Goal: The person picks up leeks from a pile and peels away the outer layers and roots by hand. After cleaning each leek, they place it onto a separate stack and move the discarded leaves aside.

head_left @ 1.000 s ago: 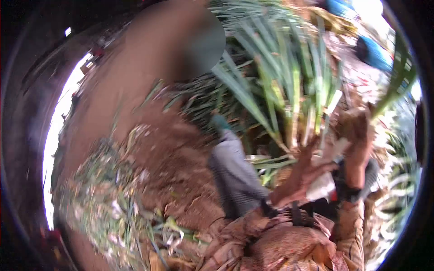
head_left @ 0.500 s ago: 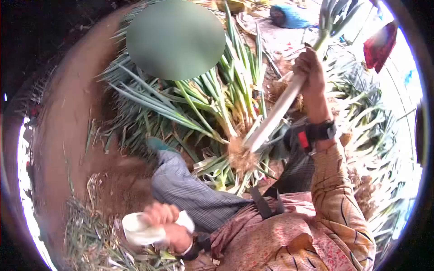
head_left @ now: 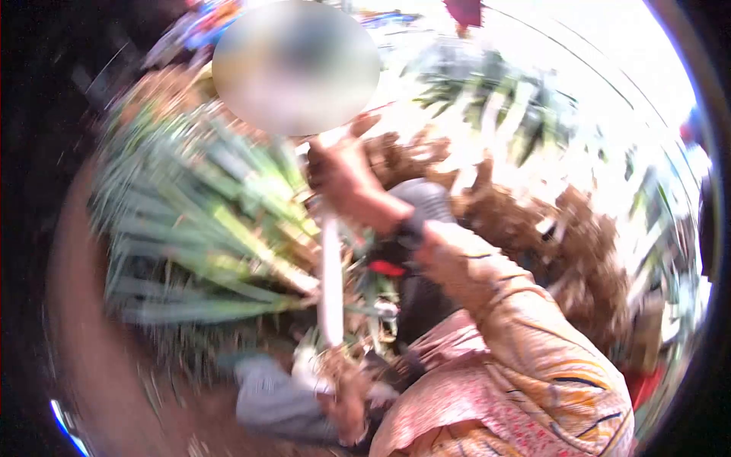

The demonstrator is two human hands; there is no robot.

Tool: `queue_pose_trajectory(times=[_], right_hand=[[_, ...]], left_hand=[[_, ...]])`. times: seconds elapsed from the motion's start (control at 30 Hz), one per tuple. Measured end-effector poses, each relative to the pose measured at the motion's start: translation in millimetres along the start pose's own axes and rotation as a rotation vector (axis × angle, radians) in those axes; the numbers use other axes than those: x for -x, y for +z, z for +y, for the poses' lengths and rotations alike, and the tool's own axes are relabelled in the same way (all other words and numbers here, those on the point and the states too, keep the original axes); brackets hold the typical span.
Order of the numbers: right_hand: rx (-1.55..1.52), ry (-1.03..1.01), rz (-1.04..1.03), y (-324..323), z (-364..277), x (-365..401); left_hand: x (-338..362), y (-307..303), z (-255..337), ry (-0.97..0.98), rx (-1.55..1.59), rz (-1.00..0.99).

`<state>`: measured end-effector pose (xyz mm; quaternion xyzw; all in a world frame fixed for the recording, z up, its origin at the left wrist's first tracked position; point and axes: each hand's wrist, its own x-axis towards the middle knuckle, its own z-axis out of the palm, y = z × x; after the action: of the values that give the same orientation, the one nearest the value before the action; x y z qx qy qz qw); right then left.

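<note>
The picture is blurred by motion. My right hand (head_left: 343, 179) is raised in the middle and closed around a leek (head_left: 331, 282), whose white stalk hangs straight down from it. My left hand (head_left: 346, 392) sits low, at the rooty bottom end of that stalk and touching it; the blur hides its fingers. A black band with a red patch (head_left: 392, 259) is on my right wrist.
A heap of green leeks (head_left: 198, 251) lies to the left of the hands. Brown, rooty clumps (head_left: 548, 228) pile up on the right. My grey trouser leg (head_left: 266, 404) shows at the bottom, over brown ground.
The view swung right and blurred. My right hand brought the leek from the upper right to the middle, stalk now vertical. My left hand rose from the lower left to the stalk's root end.
</note>
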<state>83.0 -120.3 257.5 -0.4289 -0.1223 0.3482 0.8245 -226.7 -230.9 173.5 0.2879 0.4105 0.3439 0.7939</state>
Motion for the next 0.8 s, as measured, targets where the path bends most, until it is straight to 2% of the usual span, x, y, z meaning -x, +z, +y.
queue_pose_trajectory(times=[0.03, 0.07, 0.13, 0.4, 0.43, 0.47, 0.5, 0.53, 0.6, 0.63, 0.67, 0.7, 0.73, 0.77, 0.8], right_hand=[[-0.039, -0.023, 0.016, -9, 0, -14], [-0.049, -0.044, -0.034, -14, -9, -14], [-0.089, -0.128, -0.07, -26, -27, -15], [0.15, -0.203, 0.233, -118, -88, -54], [0.172, -0.444, 0.233, -151, -75, -92], [0.754, -0.282, 0.603, -188, -101, -125], [1.089, -0.624, 0.842, -263, -108, -193], [1.824, -1.193, 0.343, -396, -148, -235], [1.657, -1.194, 0.166, -317, -94, -232], [1.556, -1.164, 0.09, -278, -66, -226], [1.454, -1.111, 0.018, -241, -36, -210], [1.364, -1.054, -0.055, -210, -15, -191], [1.287, -0.976, -0.112, -188, 5, -169], [1.234, -0.908, -0.144, -181, 4, -150], [1.197, -0.863, -0.155, -179, -9, -140]], left_hand=[[4, 20, -4, 0.355, -0.414, -0.031], [2, 12, -10, 0.382, -0.517, -0.159], [-5, 10, -14, 0.333, -0.491, -0.307], [-37, 2, -10, -0.003, -0.242, -0.781], [-41, 1, -8, -0.047, -0.206, -0.819], [-44, 1, -6, -0.088, -0.172, -0.86], [-47, 1, -4, -0.129, -0.145, -0.896], [-49, 9, 2, -0.175, -0.086, -0.821], [-65, 33, 3, -0.152, 0.096, -0.594], [-83, 34, -8, -0.197, 0.067, -0.44], [-99, 32, -22, -0.217, -0.155, -0.111], [-116, 38, -42, 0.103, -0.709, -0.302], [-131, 60, -37, -0.122, -1.264, -0.237], [-129, 89, -27, -0.187, -1.458, -0.356], [-143, 57, -66, 0.125, -1.345, -0.452]])
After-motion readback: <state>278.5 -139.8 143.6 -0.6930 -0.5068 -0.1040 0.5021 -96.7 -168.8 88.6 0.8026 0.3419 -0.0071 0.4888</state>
